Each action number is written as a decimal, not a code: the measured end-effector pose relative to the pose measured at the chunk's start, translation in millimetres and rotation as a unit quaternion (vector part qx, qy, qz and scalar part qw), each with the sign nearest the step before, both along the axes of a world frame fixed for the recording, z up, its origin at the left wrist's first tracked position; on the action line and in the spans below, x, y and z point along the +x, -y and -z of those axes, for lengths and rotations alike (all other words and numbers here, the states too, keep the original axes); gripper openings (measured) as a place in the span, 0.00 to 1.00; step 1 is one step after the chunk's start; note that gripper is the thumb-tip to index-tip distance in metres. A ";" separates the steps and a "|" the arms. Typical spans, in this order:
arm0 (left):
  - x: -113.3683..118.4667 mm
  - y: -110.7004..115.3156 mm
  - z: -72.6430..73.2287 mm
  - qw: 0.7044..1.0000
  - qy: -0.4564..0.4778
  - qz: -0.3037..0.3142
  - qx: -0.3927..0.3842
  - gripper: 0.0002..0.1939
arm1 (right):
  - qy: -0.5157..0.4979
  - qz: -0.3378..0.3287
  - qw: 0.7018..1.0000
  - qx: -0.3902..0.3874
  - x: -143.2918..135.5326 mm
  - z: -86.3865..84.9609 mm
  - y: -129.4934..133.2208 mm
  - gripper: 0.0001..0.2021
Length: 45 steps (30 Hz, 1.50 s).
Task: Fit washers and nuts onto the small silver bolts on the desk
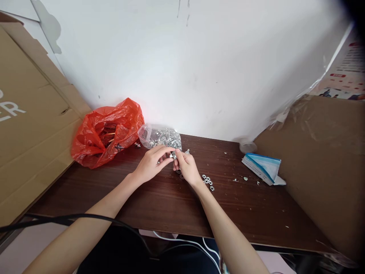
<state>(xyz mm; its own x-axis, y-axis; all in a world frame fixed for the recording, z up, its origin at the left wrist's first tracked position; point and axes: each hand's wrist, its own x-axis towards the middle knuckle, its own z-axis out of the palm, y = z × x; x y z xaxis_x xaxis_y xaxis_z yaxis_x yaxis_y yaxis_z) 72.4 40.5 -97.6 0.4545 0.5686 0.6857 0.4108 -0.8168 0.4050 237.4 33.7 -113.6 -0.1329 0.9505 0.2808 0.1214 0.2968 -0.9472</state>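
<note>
Near the middle of the dark wooden table, both hands meet over a small shiny metal part [173, 155]. My left hand [152, 161] pinches its left side between thumb and fingers. The thumb and curled fingers of my right hand [186, 164] close on its right side. The part's exact shape is too small to tell. Just behind the hands lies a clear plastic bag [165, 137] of small metal pieces. Several hex nuts [208, 182] lie to the right of my right wrist, and dark washers [181, 176] show partly beneath my right hand.
A red plastic bag [110, 133] stands at the back left, beside a large cardboard box [34, 114]. At the right are a blue and white packet [264, 167], a clear round container [247, 146] and another cardboard box [319, 160]. A black cable [82, 216] crosses my left forearm.
</note>
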 end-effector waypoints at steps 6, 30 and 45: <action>0.2 1.3 0.7 1.000 -0.024 -0.004 -0.004 0.14 | -0.001 0.022 1.000 0.005 0.5 -2.1 1.5 0.29; 1.9 1.9 -1.7 0.999 -0.032 -0.014 0.013 0.10 | 0.087 0.038 0.992 0.078 1.4 -6.5 6.7 0.27; 1.3 2.6 -2.5 0.999 -0.017 -0.032 0.000 0.06 | 0.096 0.022 0.993 0.068 -0.6 -7.8 7.9 0.22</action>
